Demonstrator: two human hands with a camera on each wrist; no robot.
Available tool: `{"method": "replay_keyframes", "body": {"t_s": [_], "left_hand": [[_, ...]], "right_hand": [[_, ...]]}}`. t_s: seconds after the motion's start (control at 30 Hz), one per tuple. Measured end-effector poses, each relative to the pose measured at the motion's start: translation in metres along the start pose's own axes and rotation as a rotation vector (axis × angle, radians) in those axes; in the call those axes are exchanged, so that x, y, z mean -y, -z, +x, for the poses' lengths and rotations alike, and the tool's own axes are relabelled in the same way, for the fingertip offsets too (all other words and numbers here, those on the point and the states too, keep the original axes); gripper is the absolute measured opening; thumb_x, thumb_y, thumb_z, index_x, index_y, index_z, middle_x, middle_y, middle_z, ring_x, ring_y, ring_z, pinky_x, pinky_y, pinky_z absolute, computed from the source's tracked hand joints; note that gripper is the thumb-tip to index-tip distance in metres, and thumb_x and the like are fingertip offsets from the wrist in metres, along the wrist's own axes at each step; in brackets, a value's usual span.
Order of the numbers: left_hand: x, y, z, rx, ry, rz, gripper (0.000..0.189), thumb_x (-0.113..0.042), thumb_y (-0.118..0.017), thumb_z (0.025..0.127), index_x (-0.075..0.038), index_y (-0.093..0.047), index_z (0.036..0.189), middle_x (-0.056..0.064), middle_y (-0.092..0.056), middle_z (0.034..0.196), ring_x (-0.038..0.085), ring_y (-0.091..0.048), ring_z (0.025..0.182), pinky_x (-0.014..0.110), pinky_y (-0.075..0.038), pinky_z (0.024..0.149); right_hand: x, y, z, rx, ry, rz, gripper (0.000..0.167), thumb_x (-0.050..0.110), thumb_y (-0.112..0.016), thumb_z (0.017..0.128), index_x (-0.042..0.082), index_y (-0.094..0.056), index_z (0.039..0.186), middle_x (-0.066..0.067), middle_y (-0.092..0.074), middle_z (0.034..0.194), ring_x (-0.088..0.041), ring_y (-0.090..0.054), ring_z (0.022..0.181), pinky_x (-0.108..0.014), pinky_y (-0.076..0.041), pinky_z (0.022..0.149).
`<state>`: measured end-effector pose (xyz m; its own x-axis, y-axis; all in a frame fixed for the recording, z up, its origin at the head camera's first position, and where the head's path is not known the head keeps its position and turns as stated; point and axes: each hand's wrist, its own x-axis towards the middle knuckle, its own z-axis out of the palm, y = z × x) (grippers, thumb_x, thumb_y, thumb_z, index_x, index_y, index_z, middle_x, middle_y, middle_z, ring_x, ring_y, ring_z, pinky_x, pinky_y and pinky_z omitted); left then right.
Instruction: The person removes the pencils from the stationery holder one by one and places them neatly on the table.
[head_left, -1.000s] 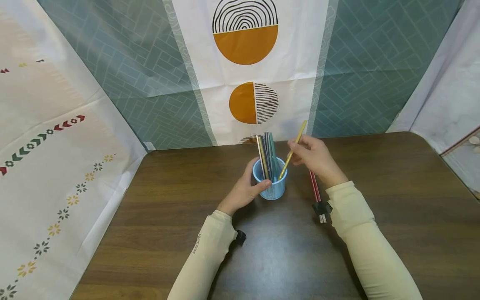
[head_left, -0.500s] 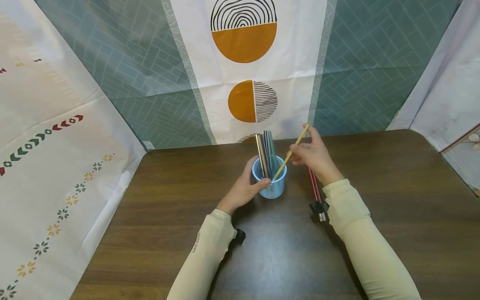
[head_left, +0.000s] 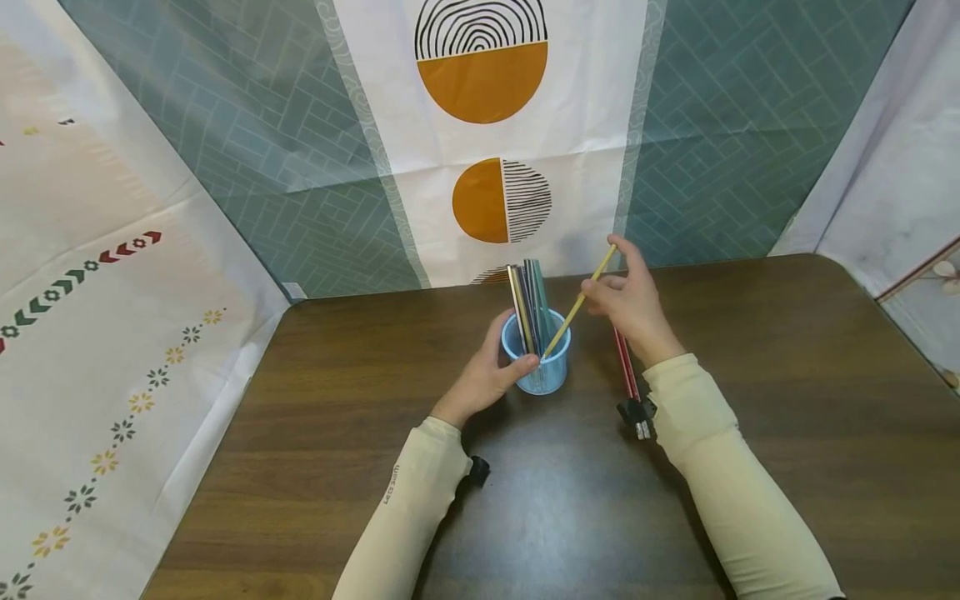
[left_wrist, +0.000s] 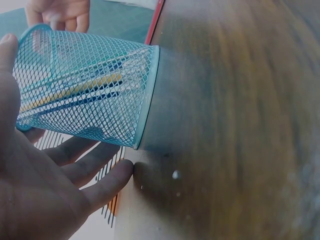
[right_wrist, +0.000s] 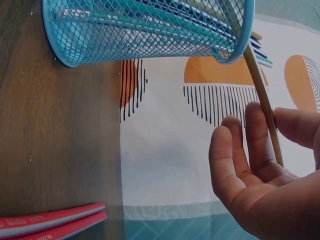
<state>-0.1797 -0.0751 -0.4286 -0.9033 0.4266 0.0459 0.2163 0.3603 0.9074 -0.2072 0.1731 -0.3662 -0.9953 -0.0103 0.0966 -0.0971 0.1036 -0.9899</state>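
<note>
A light blue mesh pencil cup (head_left: 551,381) stands upright on the table near its far edge. My left hand (head_left: 478,387) holds it from the left, thumb at the front rim and fingers around the far side. Several pencils (head_left: 529,304) in dark, teal and yellow lean inside, also visible through the mesh cup (left_wrist: 82,92) in the left wrist view. My right hand (head_left: 636,312) pinches a yellow pencil (head_left: 576,307) between thumb and fingers. It slants, with its lower end inside the rim and its upper end by the raised index finger.
Two red pencils (head_left: 626,365) lie on the brown wooden table (head_left: 337,433), right of the cup and beside my right wrist. A patterned cloth (head_left: 420,200) hangs just behind the table's far edge. Another printed cloth (head_left: 97,375) hangs on the left.
The yellow pencil has tilted further, its lower end shifting left inside the cup. My right index finger has lifted to its upper end. My left hand keeps its hold on the cup.
</note>
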Motion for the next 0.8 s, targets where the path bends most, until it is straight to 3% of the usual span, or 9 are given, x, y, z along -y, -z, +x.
{"method": "replay_keyframes", "body": {"t_s": [0.27,0.63,0.8], "left_hand": [[-0.001,0.000,0.000,-0.003,-0.016,-0.002,0.089,-0.070,-0.065,0.086,-0.047,-0.013,0.155,0.005,-0.036,0.155,0.028,-0.044,0.133,0.057,-0.037,0.107],[-0.002,0.001,-0.001,0.002,0.026,0.007,0.084,-0.060,-0.067,0.090,-0.051,-0.013,0.153,0.004,-0.033,0.158,0.032,-0.041,0.137,0.062,-0.036,0.107],[-0.003,0.001,-0.001,-0.001,0.044,0.018,0.082,-0.055,-0.068,0.093,-0.051,-0.013,0.154,0.005,-0.032,0.159,0.032,-0.039,0.139,0.062,-0.034,0.107]], "right_hand": [[-0.001,0.008,0.002,-0.028,-0.008,0.083,0.066,0.007,-0.061,0.101,0.021,-0.029,0.156,-0.014,-0.070,0.098,-0.020,-0.070,0.087,-0.031,-0.057,0.078],[0.004,0.021,0.002,-0.028,-0.030,0.204,0.068,0.004,-0.062,0.100,0.020,-0.028,0.157,-0.006,-0.072,0.091,-0.015,-0.070,0.081,-0.030,-0.057,0.077],[0.005,0.027,0.002,-0.021,-0.037,0.208,0.068,0.004,-0.060,0.101,0.021,-0.027,0.158,-0.003,-0.073,0.089,-0.016,-0.070,0.080,-0.030,-0.057,0.077]]}}
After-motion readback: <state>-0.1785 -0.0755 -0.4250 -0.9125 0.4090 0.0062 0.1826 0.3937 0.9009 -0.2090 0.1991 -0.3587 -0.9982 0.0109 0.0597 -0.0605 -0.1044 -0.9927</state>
